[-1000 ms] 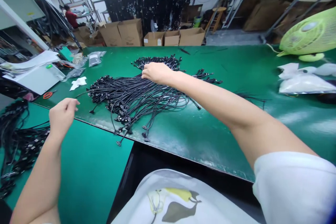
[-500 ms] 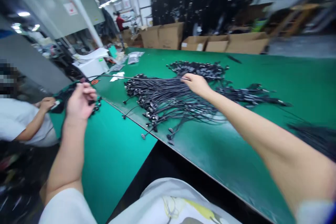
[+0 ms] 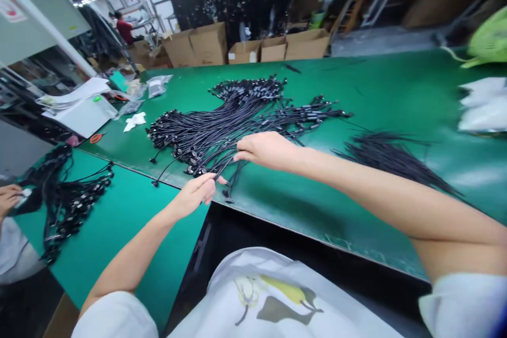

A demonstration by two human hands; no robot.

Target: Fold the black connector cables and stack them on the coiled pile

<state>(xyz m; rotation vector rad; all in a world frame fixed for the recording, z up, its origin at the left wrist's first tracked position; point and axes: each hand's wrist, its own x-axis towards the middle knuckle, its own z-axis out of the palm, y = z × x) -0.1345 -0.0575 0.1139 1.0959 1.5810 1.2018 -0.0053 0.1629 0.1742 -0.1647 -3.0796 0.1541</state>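
Note:
A big pile of thin black cables (image 3: 237,121) with small plugs lies spread on the dark green table (image 3: 356,90). My right hand (image 3: 265,149) rests at the pile's near edge, fingers pinched on a black cable. My left hand (image 3: 197,194) sits just below it at the table's front edge, fingers curled round the same cable's lower end. A second bunch of black cables (image 3: 388,156) lies to the right of my right forearm.
A lower teal table (image 3: 130,232) at left carries another heap of black cables (image 3: 67,195). A co-worker's hand (image 3: 8,198) shows at the far left. Orange scissors (image 3: 95,138), a white box (image 3: 81,113), clear bags (image 3: 158,84), white bags (image 3: 483,103) and cardboard boxes (image 3: 245,45) ring the table.
My right hand drew back from the pile's far side to its near edge. My left hand swung in from the left to meet it. The view turned back to the right.

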